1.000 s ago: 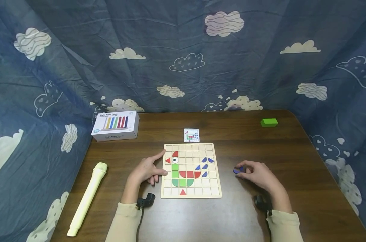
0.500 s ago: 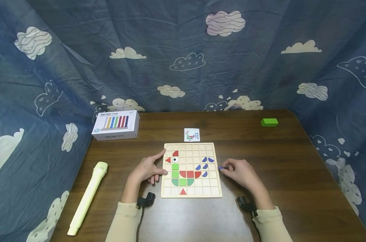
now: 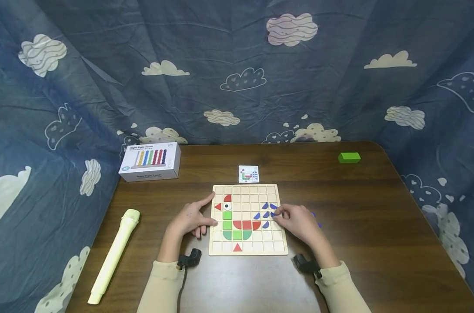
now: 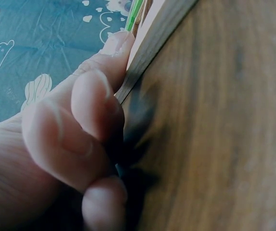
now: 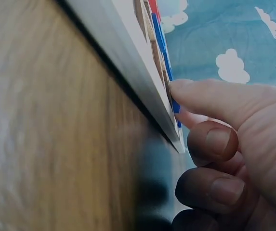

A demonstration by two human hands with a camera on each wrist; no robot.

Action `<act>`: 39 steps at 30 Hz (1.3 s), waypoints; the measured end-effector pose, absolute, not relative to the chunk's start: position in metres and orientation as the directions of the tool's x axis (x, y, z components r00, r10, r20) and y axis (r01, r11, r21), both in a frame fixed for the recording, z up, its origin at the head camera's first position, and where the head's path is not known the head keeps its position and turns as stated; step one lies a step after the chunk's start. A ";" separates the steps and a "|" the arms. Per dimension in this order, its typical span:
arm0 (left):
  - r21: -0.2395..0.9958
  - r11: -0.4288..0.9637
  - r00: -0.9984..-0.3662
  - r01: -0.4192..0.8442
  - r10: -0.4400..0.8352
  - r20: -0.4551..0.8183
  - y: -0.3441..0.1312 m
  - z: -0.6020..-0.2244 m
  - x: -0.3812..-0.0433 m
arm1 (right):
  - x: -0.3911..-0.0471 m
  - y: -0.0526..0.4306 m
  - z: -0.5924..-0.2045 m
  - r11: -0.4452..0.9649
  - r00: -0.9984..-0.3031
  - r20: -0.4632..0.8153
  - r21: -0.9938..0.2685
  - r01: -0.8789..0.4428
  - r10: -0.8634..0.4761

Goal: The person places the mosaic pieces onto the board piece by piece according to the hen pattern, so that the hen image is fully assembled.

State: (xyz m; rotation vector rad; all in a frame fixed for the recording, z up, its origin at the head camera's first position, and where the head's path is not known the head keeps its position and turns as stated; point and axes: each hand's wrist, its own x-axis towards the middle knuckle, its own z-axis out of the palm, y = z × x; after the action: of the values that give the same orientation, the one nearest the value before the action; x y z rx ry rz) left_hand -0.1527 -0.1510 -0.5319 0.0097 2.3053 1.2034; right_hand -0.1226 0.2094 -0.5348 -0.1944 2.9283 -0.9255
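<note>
A wooden grid board (image 3: 268,248) lies flat, bearing red, green, blue and white pieces laid out as a bird. My left hand (image 3: 188,219) is at its left side, with thumb and index finger spread and touching the rim; the other fingers are bent beneath, as the left wrist view shows. Over the board's right side, my right hand (image 3: 297,221) pinches a small blue leaf-shaped piece (image 3: 273,214) between thumb and index finger, right at a grid cell. Several similar blue pieces (image 3: 265,224) sit in nearby cells. A red triangle (image 3: 237,248) lies in the bottom row.
Behind the board is a small picture card (image 3: 248,174) with a matching bird. More blue pieces (image 3: 319,225) lie on the table behind my right hand. A white box (image 3: 150,161), a pale yellow microphone-shaped stick (image 3: 113,256) and a green block (image 3: 349,158) stand farther out.
My right hand has moved left from the table to the board's right side, carrying a blue piece. My left hand has stayed at the board's left edge.
</note>
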 end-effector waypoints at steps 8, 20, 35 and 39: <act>0.764 0.601 -0.857 -0.234 0.243 -0.454 -0.151 -0.531 -0.153 | -0.122 0.228 -0.533 0.801 -0.997 -0.035 -0.597 -0.036 -0.071; 0.762 0.600 -0.855 -0.244 0.238 -0.461 -0.151 -0.530 -0.153 | -0.103 0.302 -0.534 0.861 -0.995 -0.095 -0.503 0.080 0.037; 0.757 0.606 -0.855 -0.246 0.233 -0.464 -0.150 -0.530 -0.153 | -0.105 0.299 -0.534 0.867 -0.996 -0.073 -0.491 0.081 0.051; 0.757 0.604 -0.856 -0.248 0.230 -0.463 -0.150 -0.530 -0.152 | -0.105 0.298 -0.535 0.868 -0.997 -0.072 -0.495 0.049 0.015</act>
State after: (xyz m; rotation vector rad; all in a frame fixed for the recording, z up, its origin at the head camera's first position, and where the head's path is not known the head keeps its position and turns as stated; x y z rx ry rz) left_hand -0.1522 -0.1503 -0.5302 -0.0140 2.3048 1.1999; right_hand -0.1053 0.2983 -0.5349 0.0509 2.9718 -0.7898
